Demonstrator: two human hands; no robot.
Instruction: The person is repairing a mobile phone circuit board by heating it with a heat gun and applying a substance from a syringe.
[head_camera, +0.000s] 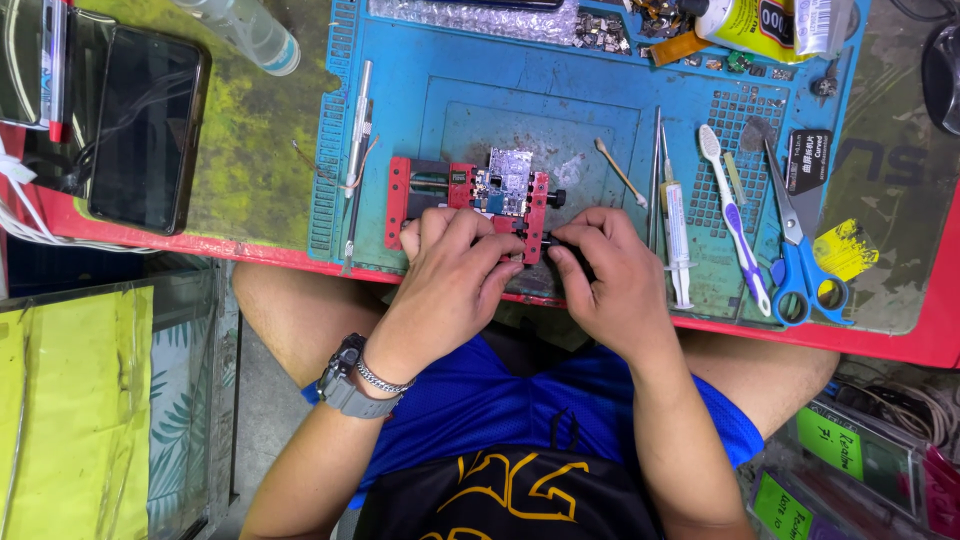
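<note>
A red clamp is seen at the centre of the frame, lying on a blue mat. A small circuit board is held between its two red end bars, near the right one. The near edge of the clamp is covered by the left hand, whose fingers are curled and pressed together over the frame. The right hand is placed just beside it; its thumb and forefinger are pinched on a small dark part at the clamp's right end, thought to be a knob, though this cannot be told for certain. A grey watch is worn on the left wrist.

The mat is laid on a worn, yellow-stained bench with a red front edge. A glass case is seen at lower left, and labelled boxes at lower right.

To the right of the clamp, well apart from the hands, are ranged a cotton swab, tweezers, a syringe, a toothbrush and blue-handled scissors. A glue tube is noted at the top right of the mat. A probe tool is laid along the mat's left edge. A dark phone is placed at upper left, with a clear bottle beside it. The work is obstructed by nothing but the hands themselves.
</note>
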